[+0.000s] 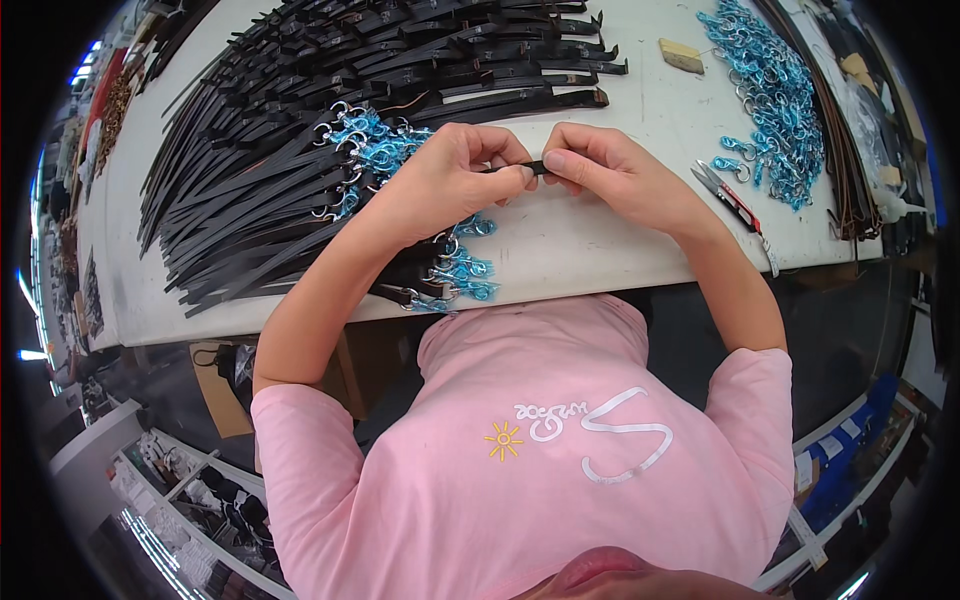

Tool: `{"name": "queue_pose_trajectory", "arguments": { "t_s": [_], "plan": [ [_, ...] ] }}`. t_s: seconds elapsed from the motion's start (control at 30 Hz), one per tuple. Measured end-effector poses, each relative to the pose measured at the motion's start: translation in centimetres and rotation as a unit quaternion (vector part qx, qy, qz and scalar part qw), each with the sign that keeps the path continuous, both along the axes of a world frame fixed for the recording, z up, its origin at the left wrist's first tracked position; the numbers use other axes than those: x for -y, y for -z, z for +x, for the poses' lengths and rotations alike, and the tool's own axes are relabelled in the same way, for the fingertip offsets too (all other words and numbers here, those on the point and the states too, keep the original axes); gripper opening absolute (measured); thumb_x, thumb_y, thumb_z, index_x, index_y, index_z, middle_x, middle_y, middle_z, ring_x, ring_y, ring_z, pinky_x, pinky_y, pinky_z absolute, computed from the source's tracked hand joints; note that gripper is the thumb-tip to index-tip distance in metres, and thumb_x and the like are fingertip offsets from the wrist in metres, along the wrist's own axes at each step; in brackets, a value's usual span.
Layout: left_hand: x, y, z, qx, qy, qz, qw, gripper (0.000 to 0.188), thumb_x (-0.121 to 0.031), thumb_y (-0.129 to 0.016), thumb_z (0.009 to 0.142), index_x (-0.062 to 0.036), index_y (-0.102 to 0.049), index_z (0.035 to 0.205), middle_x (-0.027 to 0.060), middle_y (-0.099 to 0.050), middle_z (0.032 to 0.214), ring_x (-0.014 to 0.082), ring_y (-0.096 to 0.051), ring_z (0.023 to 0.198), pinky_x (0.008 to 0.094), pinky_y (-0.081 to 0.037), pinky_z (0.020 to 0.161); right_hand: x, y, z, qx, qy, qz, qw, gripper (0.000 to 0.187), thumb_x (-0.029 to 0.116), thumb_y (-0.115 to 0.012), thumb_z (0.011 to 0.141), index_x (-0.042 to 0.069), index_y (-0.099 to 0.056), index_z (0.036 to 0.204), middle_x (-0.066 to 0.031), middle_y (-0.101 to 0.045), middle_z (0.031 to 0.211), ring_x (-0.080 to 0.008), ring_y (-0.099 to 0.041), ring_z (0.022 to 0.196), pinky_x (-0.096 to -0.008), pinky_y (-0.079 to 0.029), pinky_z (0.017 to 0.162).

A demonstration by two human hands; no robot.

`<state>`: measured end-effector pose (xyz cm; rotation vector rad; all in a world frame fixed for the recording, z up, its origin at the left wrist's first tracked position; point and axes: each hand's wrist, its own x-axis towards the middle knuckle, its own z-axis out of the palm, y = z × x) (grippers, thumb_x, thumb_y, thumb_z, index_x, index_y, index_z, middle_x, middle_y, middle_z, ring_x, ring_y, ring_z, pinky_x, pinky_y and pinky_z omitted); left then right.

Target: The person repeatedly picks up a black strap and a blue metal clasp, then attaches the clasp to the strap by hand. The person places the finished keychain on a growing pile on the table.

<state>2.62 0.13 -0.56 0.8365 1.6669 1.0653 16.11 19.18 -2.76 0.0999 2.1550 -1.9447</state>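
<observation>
Near the middle of the white table (650, 135), both hands meet over a short visible piece of black strap (540, 168). My left hand (465, 165) pinches it between thumb and fingers, and my right hand (600, 170) grips the other end. Most of the strap is hidden by the fingers. Beside and beneath my left forearm lie black straps (225, 225) whose ends carry metal rings and clasps in blue wrapping (465, 270). Farther back spreads a large layered pile of black straps (400, 60) with folded ends.
At the right lies a heap of blue-wrapped metal clasps (775, 90). Red-handled thread snips (735, 205) rest to the right of my right forearm. A small tan block (681, 55) sits at the back. Brown straps (850, 190) hang over the table's right side.
</observation>
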Motion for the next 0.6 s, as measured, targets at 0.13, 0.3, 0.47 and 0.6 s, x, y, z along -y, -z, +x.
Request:
{"name": "queue_pose_trajectory", "arguments": {
  "t_s": [0.13,0.3,0.47,0.6],
  "plan": [
    [0.6,-1.2,-0.3,0.001,0.013,-0.009,1.000,0.019,-0.018,-0.066,0.095,0.0007,-0.069,0.099,-0.0031,-0.063,0.079,0.0010,-0.048,0.067,0.0190,-0.038,0.058,-0.2,0.5,0.0,-0.007,0.004,-0.008,1.000,0.026,0.027,-0.051,0.107,0.005,-0.058,0.095,0.0036,-0.052,0.081,-0.0058,-0.048,0.079,-0.0240,-0.043,0.073],
    [1.7,-0.9,-0.1,-0.071,0.014,0.022,0.997,0.019,-0.011,-0.067,0.096,0.0049,-0.066,0.105,-0.0026,-0.064,0.087,0.0012,-0.052,0.076,0.0197,-0.043,0.066,-0.1,0.2,-0.4,-0.012,-0.020,0.014,1.000,0.024,0.024,-0.051,0.106,0.003,-0.058,0.095,0.0028,-0.057,0.084,-0.0071,-0.053,0.083,-0.0240,-0.045,0.075],
    [2.3,-1.9,1.2,-0.143,0.023,0.019,0.989,0.018,-0.007,-0.066,0.094,0.0060,-0.068,0.107,0.0035,-0.069,0.090,0.0057,-0.055,0.080,0.0244,-0.048,0.073,1.3,-0.7,-0.1,-0.029,-0.041,0.112,0.992,0.018,0.018,-0.056,0.101,0.003,-0.058,0.093,-0.0003,-0.059,0.078,-0.0091,-0.052,0.073,-0.0263,-0.044,0.069],
    [3.4,-3.5,1.2,-0.267,0.023,-0.018,0.963,0.019,-0.010,-0.068,0.093,0.0034,-0.071,0.105,0.0089,-0.070,0.082,0.0106,-0.057,0.070,0.0271,-0.047,0.064,2.6,-0.3,0.0,-0.067,0.004,0.195,0.979,0.017,0.017,-0.057,0.100,0.002,-0.056,0.091,-0.0020,-0.057,0.077,-0.0097,-0.050,0.072,-0.0278,-0.042,0.066]
  ]
}}
